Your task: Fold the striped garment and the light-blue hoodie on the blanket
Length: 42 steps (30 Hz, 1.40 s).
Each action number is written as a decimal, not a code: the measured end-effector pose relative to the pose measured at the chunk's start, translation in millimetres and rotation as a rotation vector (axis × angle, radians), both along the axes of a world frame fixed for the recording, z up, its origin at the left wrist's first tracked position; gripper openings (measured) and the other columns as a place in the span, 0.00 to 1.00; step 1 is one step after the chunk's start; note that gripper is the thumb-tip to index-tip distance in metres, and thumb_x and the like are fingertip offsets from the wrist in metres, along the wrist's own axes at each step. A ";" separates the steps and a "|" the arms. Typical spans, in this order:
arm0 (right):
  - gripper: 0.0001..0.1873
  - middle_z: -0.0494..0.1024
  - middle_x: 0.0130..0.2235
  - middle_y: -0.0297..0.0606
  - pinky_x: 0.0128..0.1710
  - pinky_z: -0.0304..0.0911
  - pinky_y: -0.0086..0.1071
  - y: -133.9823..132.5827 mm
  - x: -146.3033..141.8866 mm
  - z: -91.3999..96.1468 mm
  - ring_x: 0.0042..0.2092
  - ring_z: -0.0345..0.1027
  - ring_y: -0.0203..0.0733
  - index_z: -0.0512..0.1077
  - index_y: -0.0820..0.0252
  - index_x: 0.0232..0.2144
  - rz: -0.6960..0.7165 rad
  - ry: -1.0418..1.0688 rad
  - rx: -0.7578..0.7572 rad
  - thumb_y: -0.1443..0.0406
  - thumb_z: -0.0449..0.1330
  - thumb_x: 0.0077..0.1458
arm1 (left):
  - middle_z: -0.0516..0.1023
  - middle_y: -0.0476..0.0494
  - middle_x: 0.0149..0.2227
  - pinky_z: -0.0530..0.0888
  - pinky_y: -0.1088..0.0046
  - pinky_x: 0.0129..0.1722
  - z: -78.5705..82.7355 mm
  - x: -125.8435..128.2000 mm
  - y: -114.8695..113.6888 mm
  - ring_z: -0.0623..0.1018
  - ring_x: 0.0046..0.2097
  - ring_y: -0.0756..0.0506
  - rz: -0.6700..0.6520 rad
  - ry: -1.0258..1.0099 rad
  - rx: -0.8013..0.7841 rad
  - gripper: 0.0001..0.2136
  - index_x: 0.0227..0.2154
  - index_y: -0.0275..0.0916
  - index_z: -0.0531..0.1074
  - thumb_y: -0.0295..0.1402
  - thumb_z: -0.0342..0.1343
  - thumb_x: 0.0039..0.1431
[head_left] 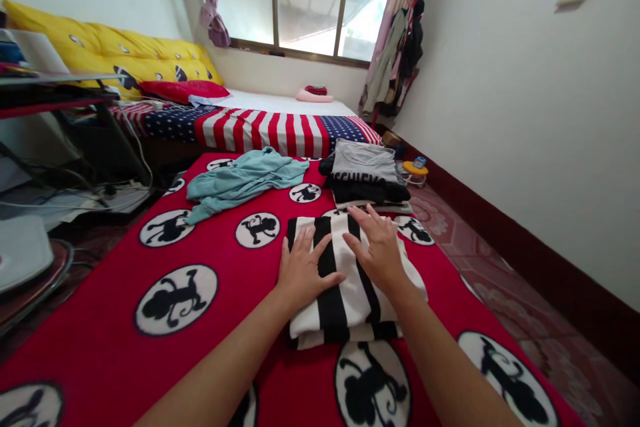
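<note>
A folded black-and-white striped garment (345, 303) lies on a red blanket (225, 260) printed with black cartoon figures in white circles. My left hand (303, 267) rests flat on the garment's left part, fingers spread, holding nothing. My right hand (377, 247) lies flat on its upper right part, fingers also stretched out. Both hands press on the cloth without gripping it.
A crumpled teal garment (240, 180) lies further back on the blanket. A stack of folded grey and black clothes (365, 177) sits behind the striped one. Beyond is a flag-patterned bed (270, 130), yellow cushions (125, 53), a desk (60, 100) at left and a tiled floor (525, 313) at right.
</note>
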State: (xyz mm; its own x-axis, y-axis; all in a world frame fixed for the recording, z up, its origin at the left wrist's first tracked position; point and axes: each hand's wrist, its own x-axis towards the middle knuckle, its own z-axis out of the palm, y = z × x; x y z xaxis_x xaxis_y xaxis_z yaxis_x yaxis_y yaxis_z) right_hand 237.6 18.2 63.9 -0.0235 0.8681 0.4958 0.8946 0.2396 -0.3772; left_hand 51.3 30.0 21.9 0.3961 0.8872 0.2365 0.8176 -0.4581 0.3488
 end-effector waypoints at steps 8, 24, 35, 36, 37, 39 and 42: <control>0.26 0.54 0.68 0.39 0.63 0.40 0.64 21.2 17.7 -62.0 0.69 0.40 0.51 0.59 0.47 0.63 -0.056 -0.074 -0.284 0.54 0.48 0.64 | 0.50 0.38 0.69 0.52 0.43 0.64 -10.7 -8.8 -2.9 0.49 0.69 0.33 0.029 -0.151 0.025 0.36 0.63 0.50 0.60 0.55 0.57 0.52; 0.26 0.59 0.66 0.46 0.62 0.46 0.57 18.5 -29.5 -37.2 0.67 0.50 0.54 0.61 0.55 0.62 -0.037 -0.181 -0.150 0.57 0.49 0.65 | 0.76 0.32 0.48 0.72 0.57 0.51 -23.9 -35.4 5.1 0.77 0.49 0.38 0.242 -0.926 -0.248 0.29 0.59 0.33 0.62 0.42 0.55 0.57; 0.31 0.75 0.50 0.49 0.46 0.63 0.42 -43.3 -53.7 23.4 0.50 0.70 0.54 0.65 0.60 0.57 -0.108 0.059 -0.214 0.47 0.49 0.60 | 0.75 0.39 0.54 0.72 0.64 0.51 4.5 -34.3 -21.1 0.73 0.55 0.38 -0.430 -1.464 -0.879 0.26 0.59 0.42 0.67 0.44 0.55 0.59; 0.33 0.76 0.48 0.49 0.44 0.64 0.41 -49.9 -55.8 30.1 0.48 0.72 0.55 0.64 0.60 0.58 -0.128 0.061 -0.276 0.46 0.53 0.57 | 0.75 0.40 0.55 0.69 0.64 0.54 6.9 -29.8 -26.7 0.71 0.58 0.38 -0.479 -1.432 -0.872 0.26 0.59 0.42 0.67 0.42 0.58 0.57; 0.36 0.77 0.46 0.49 0.42 0.64 0.41 -54.2 -56.1 33.7 0.46 0.73 0.57 0.63 0.60 0.58 -0.163 0.069 -0.322 0.46 0.57 0.54 | 0.74 0.42 0.56 0.67 0.64 0.57 8.5 -25.2 -31.8 0.69 0.60 0.38 -0.525 -1.407 -0.861 0.27 0.59 0.43 0.67 0.40 0.60 0.56; 0.39 0.79 0.42 0.48 0.40 0.64 0.41 -56.5 -51.3 32.9 0.43 0.74 0.57 0.64 0.61 0.56 -0.231 0.145 -0.364 0.48 0.62 0.47 | 0.72 0.43 0.58 0.65 0.64 0.58 8.4 -17.2 -39.0 0.69 0.60 0.38 -0.594 -1.369 -0.846 0.28 0.60 0.45 0.66 0.37 0.61 0.55; 0.31 0.80 0.41 0.45 0.42 0.66 0.40 -52.0 -32.4 23.9 0.44 0.74 0.55 0.69 0.61 0.49 -0.172 0.446 -0.366 0.53 0.64 0.44 | 0.76 0.39 0.54 0.68 0.63 0.56 -1.4 -10.9 -37.8 0.74 0.55 0.39 -0.571 -1.304 -0.784 0.26 0.58 0.41 0.69 0.36 0.60 0.55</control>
